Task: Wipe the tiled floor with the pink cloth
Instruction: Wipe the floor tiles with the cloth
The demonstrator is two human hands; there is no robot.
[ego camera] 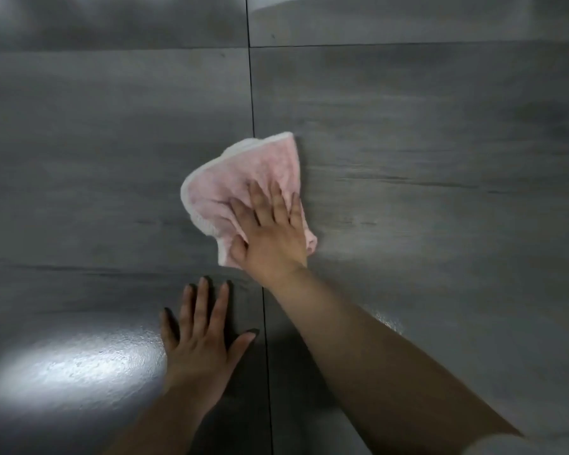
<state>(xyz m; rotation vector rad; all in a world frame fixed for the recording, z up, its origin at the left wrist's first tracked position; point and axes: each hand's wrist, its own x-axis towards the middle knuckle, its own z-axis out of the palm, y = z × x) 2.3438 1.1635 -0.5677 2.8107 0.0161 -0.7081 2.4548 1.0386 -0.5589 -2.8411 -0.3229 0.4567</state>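
A crumpled pink cloth (243, 178) with a white hem lies on the grey tiled floor (424, 142), over a dark grout line near the middle of the view. My right hand (270, 231) lies flat on the near part of the cloth, fingers straight and spread, pressing it down. Closer to me, my left hand (201, 339) rests flat on the bare tile with its fingers spread, holding nothing. The cloth's near edge is hidden under my right palm.
Large grey tiles with dark grout lines fill the view. One grout line (257, 93) runs away from me between my hands. A bright glare patch (73, 366) shines on the tile at the lower left.
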